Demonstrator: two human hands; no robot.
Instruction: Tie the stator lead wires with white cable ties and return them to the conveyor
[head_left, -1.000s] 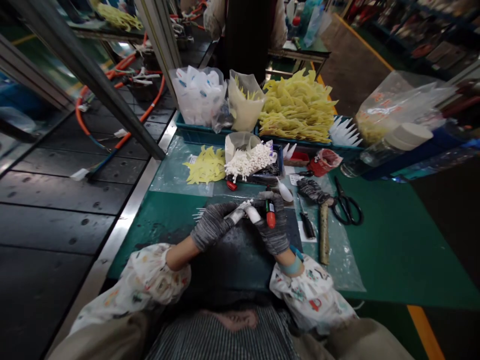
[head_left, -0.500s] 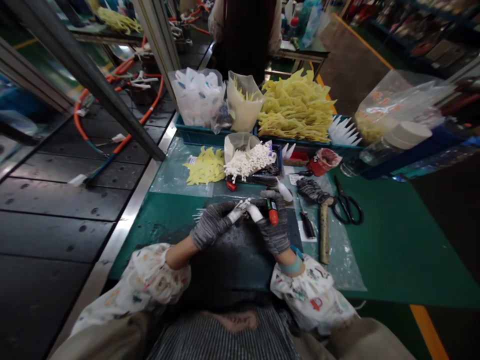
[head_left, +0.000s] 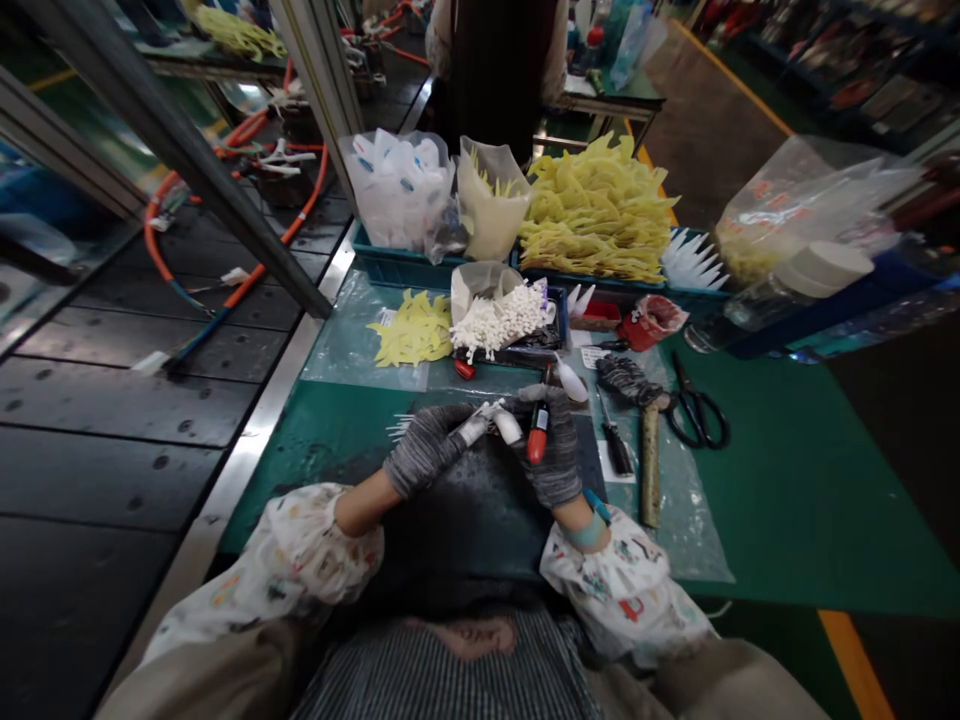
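Change: the marker (head_left: 535, 444) now leans, lower end toward the left hand; a second ago it stood nearly upright.

Far left of marker: a black conveyor (head_left: 112, 440), with an orange cable (head_left: 259, 268) beyond it.

Left hand (head_left: 426, 450): gray knit glove; fingers pinched on a white part (head_left: 474, 431), thumb side toward the marker.

Between hands: a second white part (head_left: 507, 427), touching the right hand's fingers. Whether the two parts are joined cannot be told. Both lie just left of the marker, above a black mat (head_left: 465, 530).

Right hand (head_left: 547, 455): gray knit glove; fingers curled around the marker.

Right of marker: a spare glove (head_left: 626, 380), a screwdriver (head_left: 616, 448), a wooden stick (head_left: 649, 465), scissors (head_left: 697, 418) and a jar (head_left: 795, 290), all on the green table (head_left: 795, 490).

Beyond marker: a heap of white pieces (head_left: 499, 325), loose yellow pieces (head_left: 411, 330), a larger yellow heap (head_left: 596, 210) and a bag of white parts (head_left: 397, 190). A co-worker (head_left: 495, 70) stands farther off.

Counts: hands, 2; white parts held, 2; marker, 1; spare glove, 1; screwdriver, 1; scissors, 1; jar, 1.
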